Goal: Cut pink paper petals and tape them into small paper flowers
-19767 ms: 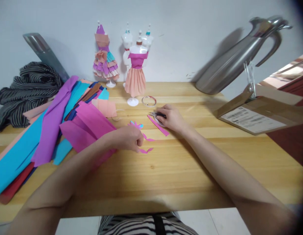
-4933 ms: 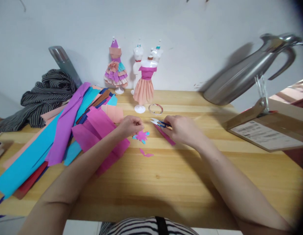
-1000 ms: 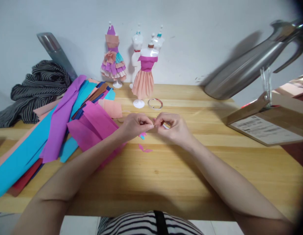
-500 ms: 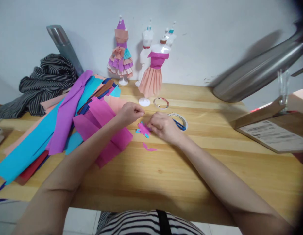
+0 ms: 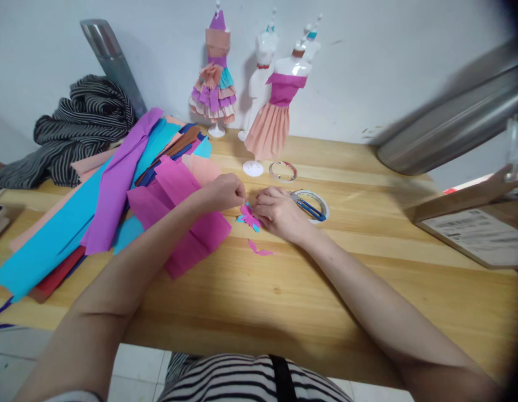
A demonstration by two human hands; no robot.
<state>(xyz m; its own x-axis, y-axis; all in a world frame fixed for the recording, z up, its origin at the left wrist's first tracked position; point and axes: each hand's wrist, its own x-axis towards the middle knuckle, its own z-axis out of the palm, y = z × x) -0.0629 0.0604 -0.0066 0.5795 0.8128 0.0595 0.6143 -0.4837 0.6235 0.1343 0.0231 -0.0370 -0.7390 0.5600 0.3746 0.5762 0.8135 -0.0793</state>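
A small flower-like stack of pink and blue paper cutouts (image 5: 251, 216) lies on the table between my hands. My left hand (image 5: 226, 191) is pinched just above the stack's upper edge; whatever its fingertips hold is too small to make out. Curled fingers of my right hand (image 5: 279, 212) press on the stack's right side and hide part of it. Below lies a loose pink paper scrap (image 5: 259, 248). Beside my right hand, a blue-handled cutting tool (image 5: 311, 207) rests across a roll of white tape (image 5: 326, 204).
Coloured crepe paper sheets (image 5: 61, 240) pile up at left, by a striped cloth (image 5: 85, 131). Behind stand mannequins in paper dresses (image 5: 267, 134) (image 5: 212, 92) and a clear tape ring (image 5: 283, 172). A cardboard box (image 5: 472, 229) and a large metal cylinder (image 5: 447, 123) are at right.
My left fingertips have come down closer to the paper stack. My right fingers have shifted slightly and lie flatter against its side. The whole view has tilted a little.
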